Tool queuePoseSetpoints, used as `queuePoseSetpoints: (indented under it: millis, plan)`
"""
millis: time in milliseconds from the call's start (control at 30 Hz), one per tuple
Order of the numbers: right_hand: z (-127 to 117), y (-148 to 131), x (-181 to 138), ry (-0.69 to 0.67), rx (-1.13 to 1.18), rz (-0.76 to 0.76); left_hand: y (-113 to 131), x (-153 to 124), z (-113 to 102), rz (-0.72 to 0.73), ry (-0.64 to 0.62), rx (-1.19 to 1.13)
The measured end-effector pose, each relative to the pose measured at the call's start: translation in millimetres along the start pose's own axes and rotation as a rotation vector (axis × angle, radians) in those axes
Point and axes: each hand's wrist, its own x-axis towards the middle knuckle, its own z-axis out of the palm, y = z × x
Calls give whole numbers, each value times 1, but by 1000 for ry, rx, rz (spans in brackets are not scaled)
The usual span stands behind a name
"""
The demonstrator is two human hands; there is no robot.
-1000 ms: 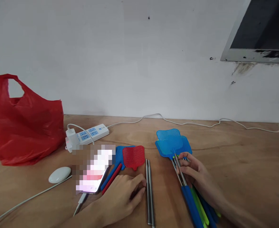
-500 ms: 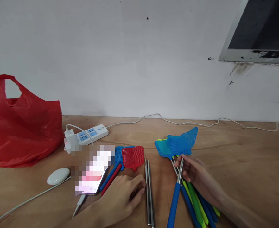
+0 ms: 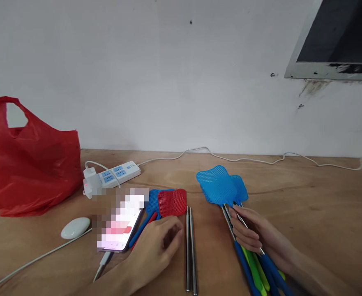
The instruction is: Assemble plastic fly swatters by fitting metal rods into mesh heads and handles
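Note:
My right hand is closed around the thin metal shaft of a blue fly swatter, whose mesh head lies over other swatter heads. Beneath that hand, several more swatters are bunched, with blue and green handles fanned toward the near edge. My left hand rests with its fingers curled, and I see nothing in them. It partly covers a red handle. Just beyond it lie a red mesh swatter head and a blue mesh head. Two metal rods lie side by side to its right.
A lit phone, partly blurred out, lies left of my left hand with a cable plugged in. Farther left are a white rounded object, a power strip and a red plastic bag. A white cord runs along the wall.
The swatter in my right hand has shifted: its head now lies further left over the pile and its handle points right. My left hand has moved slightly left, away from the rods.

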Motion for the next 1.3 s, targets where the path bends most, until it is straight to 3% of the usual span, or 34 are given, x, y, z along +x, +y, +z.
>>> queuePoseSetpoints:
  millis: [200,367,600,800,900,967,1067,1133,1300]
  plan:
    - [11,0,-11,-64,-175,179,3,1,-8,-114,211,-347]
    - [13,8,-15,-114,-358,225,4,0,-7,-125,114,-613]
    - [14,15,-19,-129,-694,73,5,-2,3,-180,35,-733]
    - [22,13,-20,10,-1159,-247,6,3,-2,-307,-42,-850]
    - [22,15,-20,74,-1215,-343,5,6,-4,-376,-34,-883]
    - [22,15,-19,40,-1142,-266,6,7,-4,-386,-3,-888]
    - [22,11,-17,-91,-878,-4,8,6,-4,-380,49,-898]
    - [21,9,-16,-132,-769,90,8,6,-5,-395,109,-910]
    - [11,11,-11,89,-918,-206,-4,13,-15,-432,530,-984]
